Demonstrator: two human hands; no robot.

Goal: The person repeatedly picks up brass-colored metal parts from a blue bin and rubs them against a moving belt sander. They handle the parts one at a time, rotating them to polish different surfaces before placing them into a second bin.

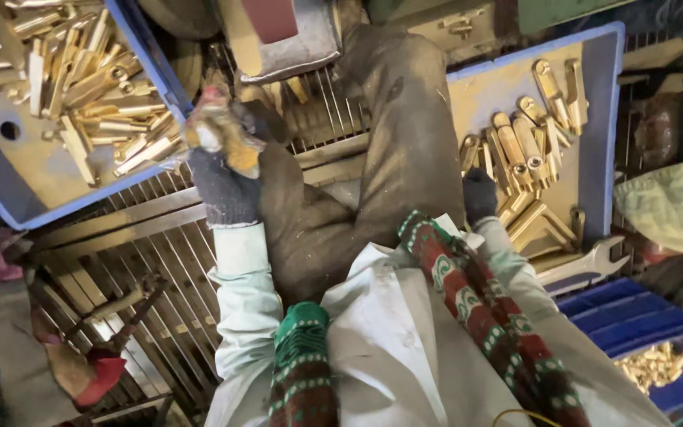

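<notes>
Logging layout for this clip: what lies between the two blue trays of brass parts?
In the head view, between the left tray and right tray lie the person's bent knee in dark trousers and a metal grate.

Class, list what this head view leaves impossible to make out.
- Left hand: what it grips is motion-blurred; only a brass-coloured piece shows.
- Right hand: fingers hidden behind the knee; its grip is unclear.
- Left tray: cut off by the frame's top and left edges.
- Bin of small brass pieces: too small to identify.
</notes>
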